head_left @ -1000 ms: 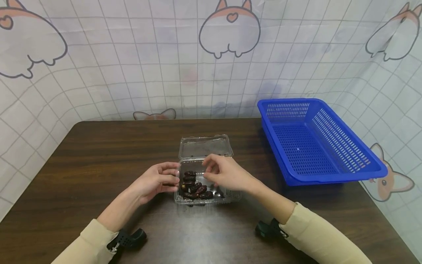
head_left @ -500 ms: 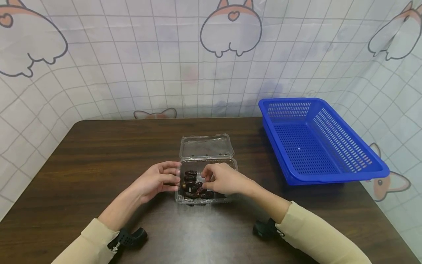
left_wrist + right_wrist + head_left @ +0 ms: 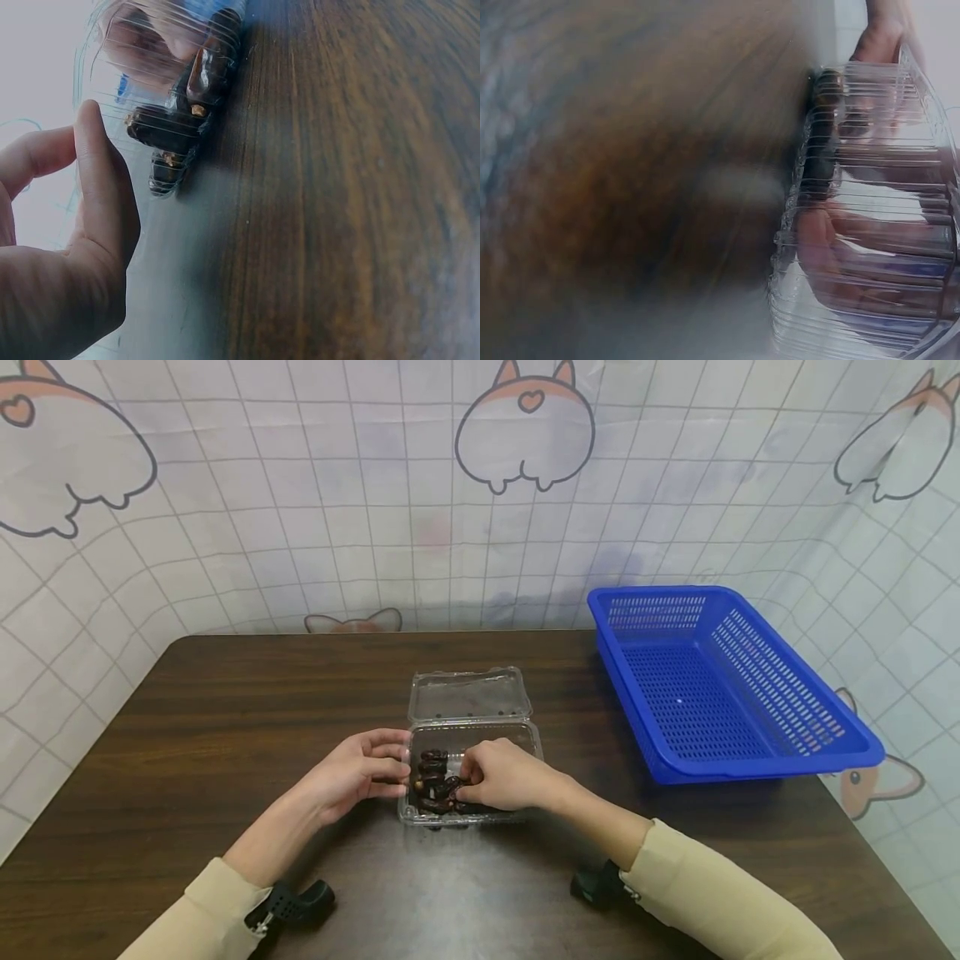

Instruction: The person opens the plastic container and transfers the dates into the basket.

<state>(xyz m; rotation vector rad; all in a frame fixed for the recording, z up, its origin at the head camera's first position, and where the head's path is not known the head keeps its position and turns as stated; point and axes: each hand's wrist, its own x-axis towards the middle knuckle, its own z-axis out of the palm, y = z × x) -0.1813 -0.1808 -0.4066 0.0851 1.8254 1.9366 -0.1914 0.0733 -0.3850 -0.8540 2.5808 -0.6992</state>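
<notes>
A clear plastic clamshell box (image 3: 534, 739) stands on the table with its lid (image 3: 470, 695) folded back. Several dark brown dates (image 3: 432, 767) lie in its left and front part. Against the box's left side rests my left hand (image 3: 348, 774), its fingers fairly straight. My right hand (image 3: 510, 777) reaches inside, thumb and fingertips closed on a date at the front, which they partly cover. In the left wrist view, dates (image 3: 161, 127) show through the ribbed wall beyond my left hand (image 3: 90, 217). The right wrist view shows right-hand fingers (image 3: 817, 240) through the box wall.
To the right of the box, a blue perforated plastic basket (image 3: 652, 747) stands on the dark wooden table (image 3: 247, 693). A white gridded cloth (image 3: 337, 510) with dog drawings hangs behind the table and along both sides.
My right hand has come down and toward the front of the box, its fingertips closing at the dates. My left hand has stayed at the left side.
</notes>
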